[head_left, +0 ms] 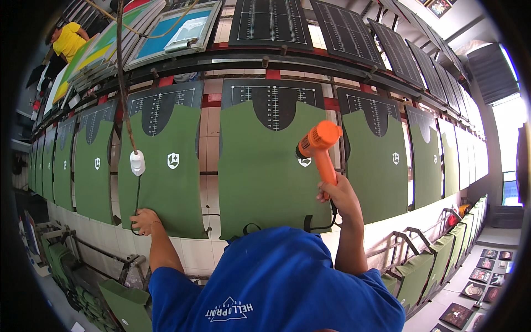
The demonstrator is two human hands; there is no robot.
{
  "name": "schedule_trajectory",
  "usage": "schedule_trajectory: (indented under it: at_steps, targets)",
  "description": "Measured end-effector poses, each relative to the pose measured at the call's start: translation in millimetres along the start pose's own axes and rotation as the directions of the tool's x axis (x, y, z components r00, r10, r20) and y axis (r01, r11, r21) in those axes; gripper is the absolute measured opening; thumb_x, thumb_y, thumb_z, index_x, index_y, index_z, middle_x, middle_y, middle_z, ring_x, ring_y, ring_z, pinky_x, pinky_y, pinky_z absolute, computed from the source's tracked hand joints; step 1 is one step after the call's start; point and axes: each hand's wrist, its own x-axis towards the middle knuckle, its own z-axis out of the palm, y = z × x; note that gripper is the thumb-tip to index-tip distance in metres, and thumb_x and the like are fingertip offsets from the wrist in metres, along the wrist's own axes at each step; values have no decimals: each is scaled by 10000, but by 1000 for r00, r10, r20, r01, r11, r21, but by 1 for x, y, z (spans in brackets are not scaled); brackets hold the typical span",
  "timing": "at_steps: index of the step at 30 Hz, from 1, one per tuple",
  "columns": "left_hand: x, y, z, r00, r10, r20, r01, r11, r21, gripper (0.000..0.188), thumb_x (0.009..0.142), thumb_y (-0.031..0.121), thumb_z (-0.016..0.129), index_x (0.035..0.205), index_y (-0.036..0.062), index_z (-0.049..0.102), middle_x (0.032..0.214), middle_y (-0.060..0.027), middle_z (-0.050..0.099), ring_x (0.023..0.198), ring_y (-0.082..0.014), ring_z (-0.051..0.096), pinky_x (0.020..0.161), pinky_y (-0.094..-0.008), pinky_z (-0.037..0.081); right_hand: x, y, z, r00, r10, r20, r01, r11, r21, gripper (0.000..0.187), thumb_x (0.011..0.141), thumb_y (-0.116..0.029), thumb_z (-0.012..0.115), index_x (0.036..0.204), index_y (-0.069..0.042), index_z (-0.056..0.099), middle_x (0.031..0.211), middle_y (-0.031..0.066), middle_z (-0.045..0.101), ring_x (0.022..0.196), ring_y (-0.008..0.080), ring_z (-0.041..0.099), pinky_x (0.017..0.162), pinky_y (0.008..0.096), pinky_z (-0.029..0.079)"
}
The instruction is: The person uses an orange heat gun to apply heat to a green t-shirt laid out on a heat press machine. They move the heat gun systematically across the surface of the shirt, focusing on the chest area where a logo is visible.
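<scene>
An orange heat gun [321,145] is gripped by its handle in my right hand [344,198]. Its dark nozzle sits over a small white printed crest [304,162] on the green shirt panel [260,177] in front of me, partly hiding it. From the handle's lower end a black cord [333,213] runs down toward my body. My left hand [146,221] is closed round a black cable [138,191] at the lower edge of the neighbouring green panel [160,191]. That cable comes from a white plug socket [138,164] hanging on a brown overhead cord.
Green panels with white crests lie on dark ruled boards [275,88] in a long row. Behind runs a metal rail with more black boards [271,22] and a framed screen [177,33]. Far left is a person in yellow [69,41]. Behind me stands another row of green pieces [415,276].
</scene>
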Motion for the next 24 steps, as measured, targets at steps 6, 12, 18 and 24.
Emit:
schedule_trajectory:
  at_steps: [6,12,18,24]
  targets:
    - [-3,4,-2,999,-31,18,31,999,17,526,971,443,361,1430,185,371,1410,-162,428,1199,-499,482,895,-582,455,-1,3,-1,1000,10,-10,-10,999,31,298,870,-147,619,1073,55,535,731,36,575,614,120,607,583,248,504]
    - [4,-3,4,1000,-7,21,6,1000,4,535,964,433,377,1428,168,362,1412,-164,425,1192,-502,487,894,-583,453,-3,2,0,999,12,-30,-11,1000,23,292,862,-147,620,1063,47,536,714,41,581,618,124,607,586,250,499]
    - [-2,0,-2,1000,6,19,-6,1000,10,532,957,430,397,1414,159,370,1410,-160,428,1179,-509,496,897,-590,449,-4,2,-2,998,10,-63,-9,1000,12,321,853,-152,619,1084,53,534,711,42,575,615,122,603,573,251,493]
    - [-4,1,-4,1000,3,19,-3,1000,5,536,959,427,395,1421,158,368,1419,-168,418,1196,-512,483,899,-595,447,-5,5,-1,997,-9,-79,11,1000,25,336,853,-156,624,1094,56,527,706,36,563,617,118,600,565,251,492]
